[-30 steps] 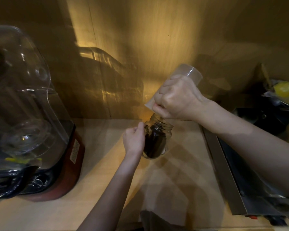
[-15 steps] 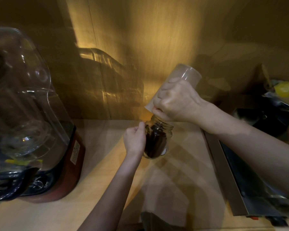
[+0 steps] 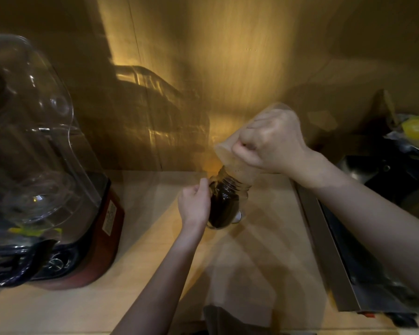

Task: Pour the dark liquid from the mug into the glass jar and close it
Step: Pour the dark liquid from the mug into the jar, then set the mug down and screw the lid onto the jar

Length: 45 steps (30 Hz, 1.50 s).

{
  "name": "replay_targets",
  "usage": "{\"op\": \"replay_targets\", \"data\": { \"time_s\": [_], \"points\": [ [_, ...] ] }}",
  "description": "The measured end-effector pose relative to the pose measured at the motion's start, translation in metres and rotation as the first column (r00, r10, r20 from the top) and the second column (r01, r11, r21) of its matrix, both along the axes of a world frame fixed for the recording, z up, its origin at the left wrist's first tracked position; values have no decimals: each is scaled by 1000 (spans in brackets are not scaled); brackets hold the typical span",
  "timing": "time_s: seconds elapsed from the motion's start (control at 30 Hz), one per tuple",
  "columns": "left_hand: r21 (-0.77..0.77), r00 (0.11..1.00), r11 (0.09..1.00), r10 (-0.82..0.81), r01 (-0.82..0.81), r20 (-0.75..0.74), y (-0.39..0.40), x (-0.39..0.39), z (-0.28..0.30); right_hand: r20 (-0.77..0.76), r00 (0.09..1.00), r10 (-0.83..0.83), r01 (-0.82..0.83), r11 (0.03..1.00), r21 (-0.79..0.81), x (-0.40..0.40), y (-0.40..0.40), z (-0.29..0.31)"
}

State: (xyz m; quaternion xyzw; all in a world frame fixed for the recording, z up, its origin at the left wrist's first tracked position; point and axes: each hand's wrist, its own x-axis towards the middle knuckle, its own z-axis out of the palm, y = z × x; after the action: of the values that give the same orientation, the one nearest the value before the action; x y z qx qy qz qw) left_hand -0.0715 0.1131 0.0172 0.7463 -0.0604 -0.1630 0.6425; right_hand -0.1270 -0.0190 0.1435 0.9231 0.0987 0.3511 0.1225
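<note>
A small glass jar (image 3: 228,201) stands on the wooden counter (image 3: 155,262), mostly filled with dark liquid. My left hand (image 3: 194,206) grips the jar's left side. My right hand (image 3: 273,141) is closed around a clear mug (image 3: 240,163), which is tipped steeply with its rim over the jar's mouth. The mug looks nearly empty, with a brownish film inside. No lid is visible.
A large blender with a clear cover and red base (image 3: 46,189) fills the left side. A steel appliance (image 3: 348,262) runs along the counter's right edge, with dark cookware and something yellow (image 3: 416,128) behind it. A wooden wall rises at the back.
The mug has tipped further and dropped slightly toward the jar mouth, and my right hand has turned with it. The left hand and jar have stayed in place.
</note>
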Motion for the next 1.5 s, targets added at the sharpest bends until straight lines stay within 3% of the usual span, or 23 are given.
{"op": "replay_targets", "data": {
  "time_s": [0.17,0.3,0.43,0.53,0.7,0.77,0.87,1.07,1.23,1.5],
  "points": [
    [6,1000,1000,19,-19,-15,6,-2,-7,50,996,-79,60,951,304,-13,-12,-25],
    [-15,992,1000,9,-11,-126,11,0,-23,-24,974,-224,188,753,630,-24,-23,-54],
    [-32,971,999,33,-41,-236,17,1,-44,-131,966,-225,224,465,856,-38,-28,-86],
    [-99,945,992,38,-74,-324,22,0,-55,-167,951,-259,204,126,971,-48,-29,-107],
    [-108,962,987,86,-117,-259,31,4,-76,-245,915,-321,90,-430,898,-62,-25,-132],
    [-108,966,990,63,-92,-251,28,2,-83,-256,904,-344,17,-567,824,-57,-26,-144],
    [-95,970,994,34,-59,-239,22,3,-88,-283,882,-376,-1,-602,799,-50,-29,-153],
    [-17,942,999,36,-44,-333,22,3,-116,-323,864,-388,62,-553,831,-42,-45,-167],
    [41,922,998,57,-45,-384,19,7,-140,-402,852,-337,209,-485,849,-22,-65,-186],
    [84,912,996,61,-30,-406,17,10,-157,-388,861,-330,164,-542,824,25,-84,-218]
  ]
}}
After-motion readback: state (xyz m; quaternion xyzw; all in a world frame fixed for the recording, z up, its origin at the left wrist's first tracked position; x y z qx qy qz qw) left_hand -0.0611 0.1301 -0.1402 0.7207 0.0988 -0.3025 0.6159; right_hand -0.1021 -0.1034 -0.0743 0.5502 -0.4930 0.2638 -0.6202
